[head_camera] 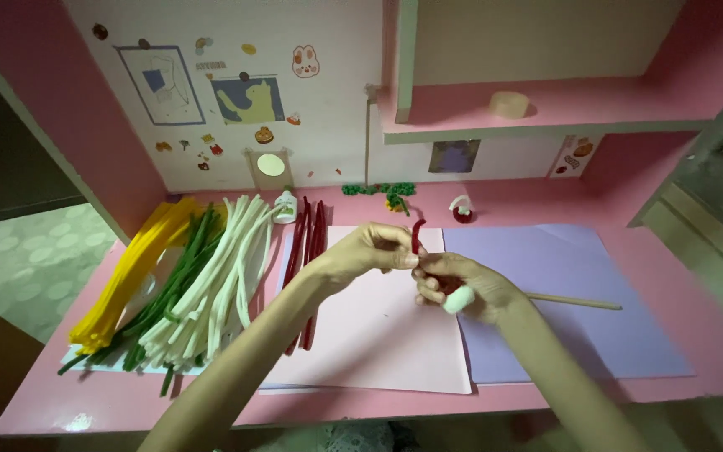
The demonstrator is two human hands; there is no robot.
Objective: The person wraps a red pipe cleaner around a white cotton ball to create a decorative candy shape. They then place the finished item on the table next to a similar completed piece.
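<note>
Pink desk (546,209), two paper sheets; left hand (361,251) and right hand (466,289) fingers pinch one red pipe cleaner (417,234).

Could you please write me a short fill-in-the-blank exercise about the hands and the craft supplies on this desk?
1. The left hand pinches a ____ pipe cleaner.
2. The right hand holds a wooden stick with a ____ tip.
3. The desk is ____.

Missing words: red; white; pink

Home craft nook: stickered pink desk (546,213).
</note>
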